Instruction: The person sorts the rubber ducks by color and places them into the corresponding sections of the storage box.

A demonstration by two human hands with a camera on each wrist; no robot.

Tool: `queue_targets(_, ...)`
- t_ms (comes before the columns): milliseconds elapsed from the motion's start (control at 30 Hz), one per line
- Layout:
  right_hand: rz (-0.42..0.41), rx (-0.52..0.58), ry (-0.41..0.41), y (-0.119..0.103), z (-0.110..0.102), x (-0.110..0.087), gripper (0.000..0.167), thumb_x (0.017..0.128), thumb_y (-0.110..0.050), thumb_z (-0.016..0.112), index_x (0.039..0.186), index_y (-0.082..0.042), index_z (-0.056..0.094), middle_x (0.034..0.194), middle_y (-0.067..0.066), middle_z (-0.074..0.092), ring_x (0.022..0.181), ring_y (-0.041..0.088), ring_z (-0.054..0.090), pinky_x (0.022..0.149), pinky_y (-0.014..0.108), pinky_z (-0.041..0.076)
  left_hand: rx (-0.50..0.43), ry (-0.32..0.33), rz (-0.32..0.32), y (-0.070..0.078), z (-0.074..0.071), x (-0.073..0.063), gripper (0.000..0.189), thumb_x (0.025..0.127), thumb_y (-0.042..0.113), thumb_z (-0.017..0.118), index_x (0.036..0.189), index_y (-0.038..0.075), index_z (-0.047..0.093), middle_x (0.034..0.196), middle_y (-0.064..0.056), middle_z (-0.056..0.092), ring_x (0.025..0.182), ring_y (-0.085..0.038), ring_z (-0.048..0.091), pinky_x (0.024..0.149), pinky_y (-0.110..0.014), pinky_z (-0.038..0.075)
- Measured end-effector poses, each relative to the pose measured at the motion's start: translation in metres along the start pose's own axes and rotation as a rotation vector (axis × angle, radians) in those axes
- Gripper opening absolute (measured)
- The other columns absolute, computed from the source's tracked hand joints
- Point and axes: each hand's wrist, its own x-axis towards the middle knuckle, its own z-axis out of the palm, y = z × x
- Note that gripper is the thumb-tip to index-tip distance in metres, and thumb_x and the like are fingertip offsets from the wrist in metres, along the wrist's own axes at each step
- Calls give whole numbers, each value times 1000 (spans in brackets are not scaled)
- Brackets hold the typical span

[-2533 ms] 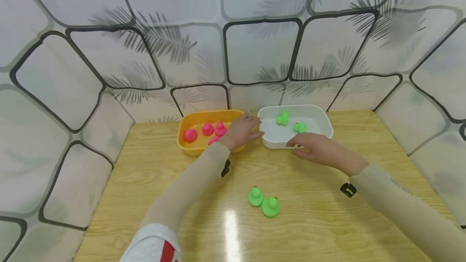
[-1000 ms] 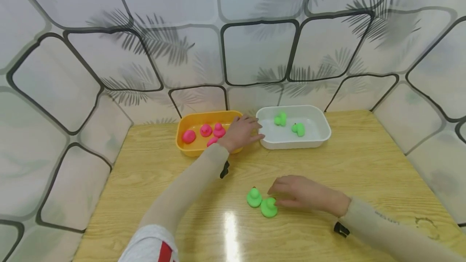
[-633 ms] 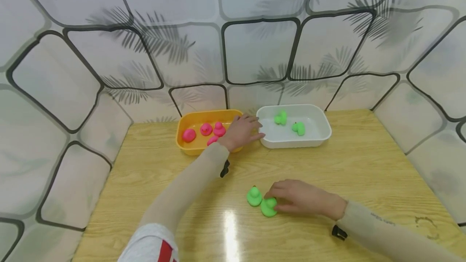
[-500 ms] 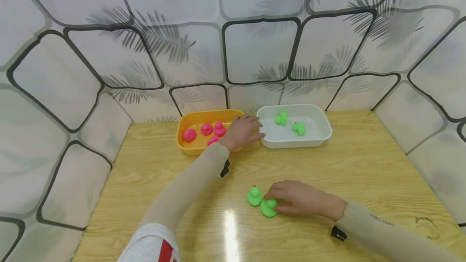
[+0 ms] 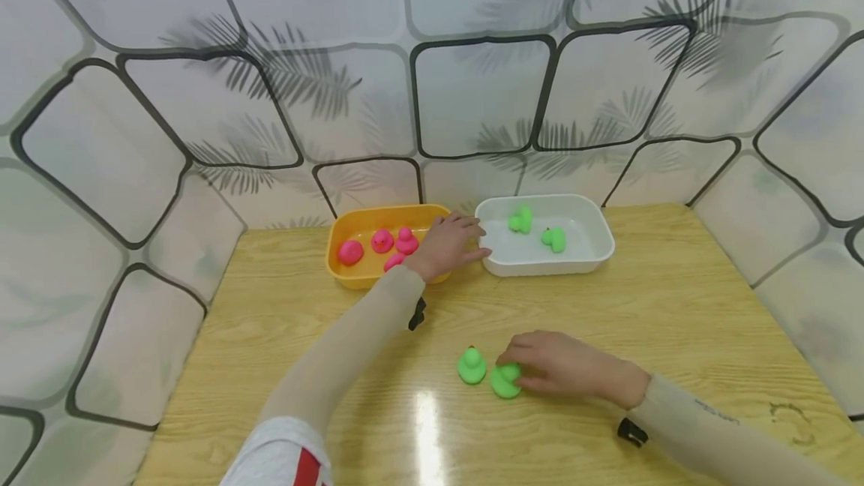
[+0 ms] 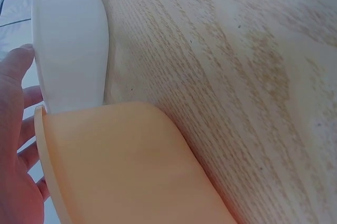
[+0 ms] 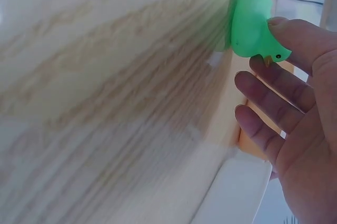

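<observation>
My right hand (image 5: 574, 367) is low over the table and pinches a green rubber duck (image 5: 505, 382) between thumb and index finger. In the right wrist view that duck (image 7: 251, 27) is tipped, its head toward the index finger, while the other fingers are held apart from it. A second green rubber duck (image 5: 471, 367) sits just to its left. Farther back, my left hand (image 5: 447, 244) lies over the right end of the orange tray (image 5: 358, 281), its spread fingertips at the left rim of the white tray (image 5: 548, 269). Nothing is gripped in it.
Several pink rubber ducks (image 5: 350, 252) lie in the orange tray, partly behind my left hand. Two green rubber ducks (image 5: 555, 239) are in the white tray. Patterned wall panels (image 5: 482, 96) enclose the wooden table (image 5: 283, 336) behind and at both sides.
My right hand has come from the white tray down to the front pair of green rubber ducks and taken one. That duck has shifted slightly right, away from the other. My left hand stays put.
</observation>
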Motion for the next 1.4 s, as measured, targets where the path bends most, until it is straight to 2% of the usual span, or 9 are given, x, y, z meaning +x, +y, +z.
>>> queue_targets(333,106,-6,-56,9,-13,-5,27,96,-19,75,122,-16,71,109,-7,67,97,9,65,85,32,58,-27,-4,-4,-1,2,-1,53,104,54,58,140,16,66,154,-6,54,139,-28,45,114,-53,39)
queue_targets(767,161,-26,10,25,-38,-6,30,94,-18,78,122,-11,71,109,-5,69,96,13,67,83,34,58,-32,-5,0,-3,5,-1,53,104,55,57,140,17,66,155,-6,54,139,-27,45,115,-53,38)
queue_targets(1033,238,-2,16,37,-55,-8,30,96,-18,77,125,-12,71,113,-6,70,101,11,67,86,36,58,-55,-5,1,-2,3,-1,54,104,54,58,140,15,66,155,-7,53,140,-28,44,117,-55,37)
queue_targets(1400,259,-24,91,58,-77,-8,29,92,-10,80,120,-7,73,109,-3,71,95,15,67,82,36,57,-58,-18,2,-1,1,-1,54,104,53,57,142,15,64,156,-7,52,141,-28,43,118,-54,35)
